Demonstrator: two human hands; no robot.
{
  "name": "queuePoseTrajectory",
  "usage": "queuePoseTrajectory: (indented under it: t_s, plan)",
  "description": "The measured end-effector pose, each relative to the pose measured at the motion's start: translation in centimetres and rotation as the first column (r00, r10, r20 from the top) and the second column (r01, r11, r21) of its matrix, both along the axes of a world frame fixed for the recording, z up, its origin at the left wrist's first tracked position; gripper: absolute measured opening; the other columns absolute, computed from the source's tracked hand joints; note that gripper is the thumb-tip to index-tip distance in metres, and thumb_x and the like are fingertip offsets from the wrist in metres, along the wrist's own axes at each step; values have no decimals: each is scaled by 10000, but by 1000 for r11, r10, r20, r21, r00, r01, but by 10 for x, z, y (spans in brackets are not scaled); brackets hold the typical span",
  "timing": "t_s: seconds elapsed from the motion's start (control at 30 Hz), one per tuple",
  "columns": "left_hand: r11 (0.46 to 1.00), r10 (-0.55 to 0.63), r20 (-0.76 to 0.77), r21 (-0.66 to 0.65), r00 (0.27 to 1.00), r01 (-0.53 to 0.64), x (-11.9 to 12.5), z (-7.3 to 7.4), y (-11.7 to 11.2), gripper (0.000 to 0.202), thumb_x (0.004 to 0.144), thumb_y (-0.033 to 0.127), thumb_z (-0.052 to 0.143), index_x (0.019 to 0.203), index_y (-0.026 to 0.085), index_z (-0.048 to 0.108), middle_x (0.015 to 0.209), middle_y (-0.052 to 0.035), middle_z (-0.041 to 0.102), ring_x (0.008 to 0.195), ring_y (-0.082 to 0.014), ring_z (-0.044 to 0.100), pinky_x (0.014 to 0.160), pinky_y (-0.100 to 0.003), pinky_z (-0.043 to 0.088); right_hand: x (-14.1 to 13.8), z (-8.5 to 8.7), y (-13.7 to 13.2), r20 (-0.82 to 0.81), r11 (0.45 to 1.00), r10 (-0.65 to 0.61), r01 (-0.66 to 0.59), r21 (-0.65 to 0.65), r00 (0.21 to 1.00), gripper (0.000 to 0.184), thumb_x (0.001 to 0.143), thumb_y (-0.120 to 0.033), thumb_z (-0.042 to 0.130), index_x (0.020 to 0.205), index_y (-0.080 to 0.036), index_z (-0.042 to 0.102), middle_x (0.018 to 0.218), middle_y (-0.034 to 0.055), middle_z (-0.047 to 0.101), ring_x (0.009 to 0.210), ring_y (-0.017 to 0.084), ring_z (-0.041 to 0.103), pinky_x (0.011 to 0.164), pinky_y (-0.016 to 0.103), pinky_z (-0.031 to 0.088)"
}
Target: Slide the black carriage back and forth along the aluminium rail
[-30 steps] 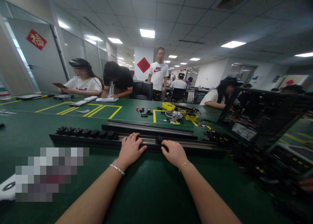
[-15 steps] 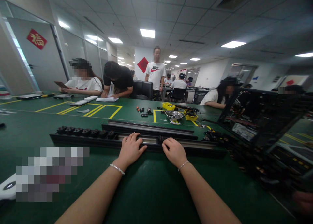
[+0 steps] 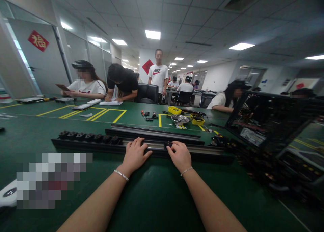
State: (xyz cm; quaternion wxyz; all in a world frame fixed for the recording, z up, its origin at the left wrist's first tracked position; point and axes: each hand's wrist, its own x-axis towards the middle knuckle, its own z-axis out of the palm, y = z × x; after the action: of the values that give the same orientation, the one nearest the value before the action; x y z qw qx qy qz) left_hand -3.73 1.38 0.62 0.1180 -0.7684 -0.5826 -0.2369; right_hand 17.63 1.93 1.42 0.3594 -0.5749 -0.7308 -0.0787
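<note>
A long black rail (image 3: 149, 153) with a pale metal channel lies across the table in front of me. My left hand (image 3: 135, 153) rests on its middle, fingers spread, holding nothing. In the channel, right of centre, sits a small black block (image 3: 168, 144). The bent fingers of my right hand (image 3: 180, 153) grip that block from its right side; the fingertips are partly hidden. Several similar black blocks (image 3: 88, 137) stand in a row at the rail's left end. Just behind lies a second black rail (image 3: 157, 132).
On the right stand an open black case (image 3: 253, 134) and a dark heap of parts (image 3: 222, 141). Farther back are a metal bowl (image 3: 180, 119), a yellow bin (image 3: 174, 110) and small tools (image 3: 146, 115). A blurred-out object (image 3: 53, 181) lies front left. Other people sit or stand around the table.
My right hand has shifted slightly, turning a little at the wrist, and the block beside its fingers shows more. My left hand stays put. The standing person has moved slightly left.
</note>
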Motion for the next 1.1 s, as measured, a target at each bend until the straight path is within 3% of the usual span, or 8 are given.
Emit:
queuePoseTrajectory:
  t_s: [0.2,0.3,0.37,0.47,0.57,0.8,1.1]
  plan:
    - [1000,13,21,-26,1000,-12,2,2,-1,323,820,499,457,971,280,639,1315,-73,495,1267,-284,359,985,-494,282,-14,5,1,-49,978,-188,183,-100,981,330,759,-433,566,528,-215,478,675,23,608,766,175,524,692,285,348]
    - [1000,12,22,-29,1000,-12,3,3,-1,321,822,497,456,966,279,642,1315,-76,494,1266,-286,359,981,-498,285,-17,8,1,-92,951,-281,265,-159,955,228,713,-439,590,689,-219,536,732,33,613,785,198,536,689,302,348]
    - [999,14,28,-38,1000,-13,3,3,-1,318,818,495,462,959,277,645,1317,-79,493,1264,-287,361,983,-500,283,-18,8,2,-120,943,-313,292,-161,942,273,691,-429,600,849,-209,566,857,60,629,868,222,540,734,319,357]
    - [999,16,38,-41,999,-14,3,3,-1,316,816,494,466,952,275,649,1319,-77,490,1265,-286,359,991,-496,278,-18,7,2,-118,954,-286,271,-131,951,388,691,-395,591,1027,-203,569,1036,87,617,1010,240,511,858,349,333]
    - [999,17,35,-37,999,-16,3,3,-2,310,815,494,469,945,275,648,1317,-74,492,1264,-284,359,988,-492,279,-17,7,2,-95,959,-256,240,-149,962,399,716,-372,558,1082,-212,572,1036,81,632,1023,235,511,919,368,294]
    - [999,12,14,-31,1000,-12,2,2,-1,317,825,496,455,955,274,640,1323,-79,486,1262,-281,363,970,-495,288,-17,8,0,-72,956,-258,244,-162,963,376,741,-340,516,1090,-216,580,1033,73,641,1019,227,513,924,368,286]
    - [999,18,18,-39,1000,-17,3,4,-2,319,820,501,458,947,276,645,1317,-76,493,1260,-285,367,973,-496,290,-16,13,-2,-47,950,-250,236,-203,967,223,744,-318,498,920,-244,613,945,44,645,957,210,517,874,356,308]
